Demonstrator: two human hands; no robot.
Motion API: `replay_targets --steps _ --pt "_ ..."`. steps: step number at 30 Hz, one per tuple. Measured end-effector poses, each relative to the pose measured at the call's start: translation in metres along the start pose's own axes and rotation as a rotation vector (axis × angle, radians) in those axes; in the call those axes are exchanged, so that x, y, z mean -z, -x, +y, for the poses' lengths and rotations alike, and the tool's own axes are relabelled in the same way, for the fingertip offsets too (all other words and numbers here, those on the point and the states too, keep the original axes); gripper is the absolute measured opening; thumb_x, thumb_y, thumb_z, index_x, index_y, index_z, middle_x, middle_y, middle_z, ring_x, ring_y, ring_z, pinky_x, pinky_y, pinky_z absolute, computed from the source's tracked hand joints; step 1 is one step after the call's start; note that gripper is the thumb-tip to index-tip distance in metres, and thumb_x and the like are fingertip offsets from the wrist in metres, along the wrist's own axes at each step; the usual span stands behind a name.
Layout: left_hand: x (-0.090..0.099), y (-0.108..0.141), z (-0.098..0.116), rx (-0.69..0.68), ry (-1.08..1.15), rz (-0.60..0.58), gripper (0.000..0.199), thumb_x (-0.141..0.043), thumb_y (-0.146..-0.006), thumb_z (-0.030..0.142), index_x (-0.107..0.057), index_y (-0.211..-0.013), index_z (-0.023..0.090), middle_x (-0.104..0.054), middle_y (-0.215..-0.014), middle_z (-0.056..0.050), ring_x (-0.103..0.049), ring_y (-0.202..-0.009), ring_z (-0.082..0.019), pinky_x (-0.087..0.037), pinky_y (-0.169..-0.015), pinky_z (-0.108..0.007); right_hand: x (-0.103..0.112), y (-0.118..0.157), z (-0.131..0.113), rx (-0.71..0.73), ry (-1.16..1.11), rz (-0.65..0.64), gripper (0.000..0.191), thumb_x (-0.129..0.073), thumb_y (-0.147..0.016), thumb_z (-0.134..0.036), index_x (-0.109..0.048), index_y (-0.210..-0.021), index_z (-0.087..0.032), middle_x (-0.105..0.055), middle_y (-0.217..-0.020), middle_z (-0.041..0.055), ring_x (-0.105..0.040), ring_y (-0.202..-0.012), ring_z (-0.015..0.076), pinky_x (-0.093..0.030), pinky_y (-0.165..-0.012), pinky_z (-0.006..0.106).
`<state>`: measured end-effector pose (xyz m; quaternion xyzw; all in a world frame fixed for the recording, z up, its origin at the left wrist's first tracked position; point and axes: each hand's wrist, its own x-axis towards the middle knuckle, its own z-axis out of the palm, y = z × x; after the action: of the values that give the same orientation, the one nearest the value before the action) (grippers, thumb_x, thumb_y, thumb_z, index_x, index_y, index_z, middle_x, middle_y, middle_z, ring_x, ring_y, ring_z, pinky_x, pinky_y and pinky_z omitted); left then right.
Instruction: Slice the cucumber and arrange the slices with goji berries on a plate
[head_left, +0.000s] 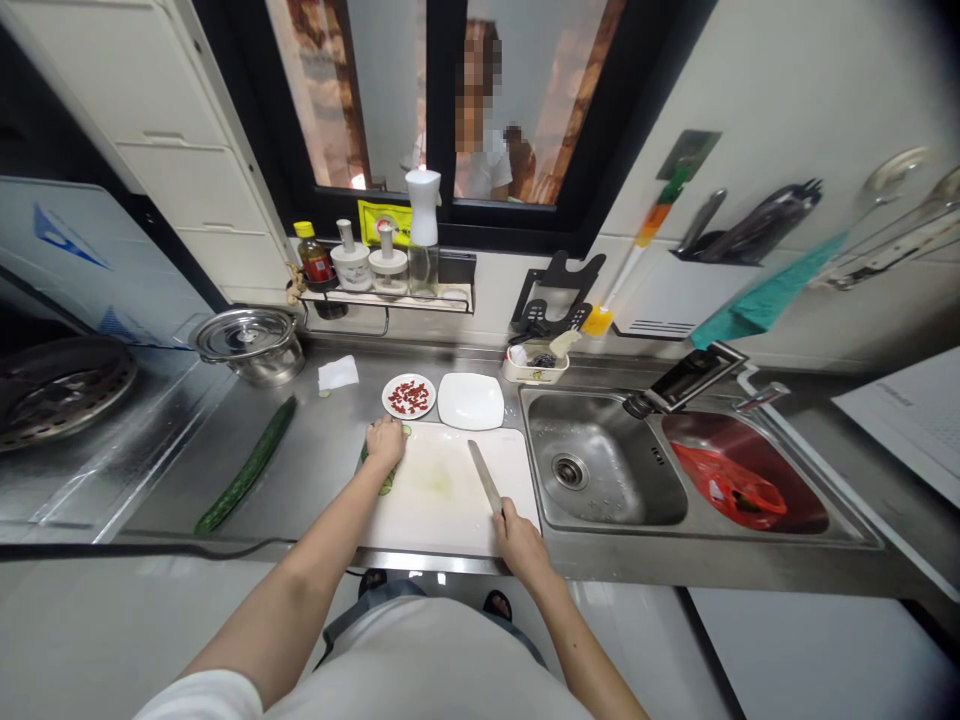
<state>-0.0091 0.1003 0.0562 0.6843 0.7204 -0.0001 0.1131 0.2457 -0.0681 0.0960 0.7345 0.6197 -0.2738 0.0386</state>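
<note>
A kitchen knife [486, 475] is held by its handle in my right hand [519, 538]. Its blade points away from me over the right part of the white cutting board [442, 530]. At the board's left edge, my left hand [385, 443] is closed over cut cucumber pieces [387, 485]; green bits show around the fingers, which are partly hidden. A pale green wet patch marks the middle of the board. Behind it stand a small plate of chopped red pieces [409, 396] and a white square plate [471, 400]. One whole cucumber [247, 468] lies on the counter to the left.
To the right is a double sink [604, 500] with a faucet [686, 378] and a red plastic bag [731, 487]. A lidded steel pot [251, 340] and a white cloth or tissue [338, 373] sit at the back left. Seasoning bottles line a wall rack [390, 297].
</note>
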Motion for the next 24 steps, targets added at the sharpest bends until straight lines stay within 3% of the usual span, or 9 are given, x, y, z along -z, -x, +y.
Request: replay_targets --steps 11,18,21,24 --pt "0.006 0.007 0.002 0.065 0.12 0.014 0.023 -0.047 -0.086 0.025 -0.062 -0.103 0.02 -0.067 -0.102 -0.01 -0.058 -0.099 -0.024 -0.037 -0.084 -0.034 -0.004 -0.003 0.003 0.002 0.003 0.001 0.03 -0.023 -0.097 -0.033 -0.043 -0.116 -0.02 -0.068 -0.091 0.0087 -0.062 -0.082 0.018 -0.03 -0.062 0.025" --pt "0.005 0.009 0.005 0.168 0.542 -0.071 0.021 -0.061 -0.077 0.03 -0.064 -0.095 0.022 -0.07 -0.093 -0.003 -0.063 -0.082 -0.016 -0.042 -0.069 -0.023 -0.004 -0.004 0.004 0.009 0.004 0.009 0.029 -0.023 -0.098 -0.033 -0.042 -0.115 -0.02 -0.068 -0.089 0.0085 -0.063 -0.081 0.0179 -0.03 -0.061 0.024" --pt "0.003 0.015 0.011 0.145 0.701 -0.139 0.023 -0.061 -0.076 0.028 -0.065 -0.095 0.015 -0.071 -0.089 -0.004 -0.063 -0.075 -0.013 -0.043 -0.064 -0.02 -0.005 -0.005 0.005 0.016 0.002 0.014 0.029 -0.024 -0.098 -0.033 -0.043 -0.115 -0.02 -0.068 -0.089 0.0089 -0.062 -0.081 0.018 -0.031 -0.062 0.024" --pt "0.001 0.024 0.018 0.055 0.676 -0.207 0.019 -0.058 -0.078 0.025 -0.066 -0.091 0.013 -0.071 -0.086 -0.005 -0.063 -0.073 -0.013 -0.044 -0.063 -0.019 -0.006 -0.006 0.004 0.014 -0.002 0.007 0.03 -0.024 -0.098 -0.033 -0.043 -0.115 -0.019 -0.067 -0.089 0.0088 -0.062 -0.081 0.0179 -0.031 -0.063 0.025"
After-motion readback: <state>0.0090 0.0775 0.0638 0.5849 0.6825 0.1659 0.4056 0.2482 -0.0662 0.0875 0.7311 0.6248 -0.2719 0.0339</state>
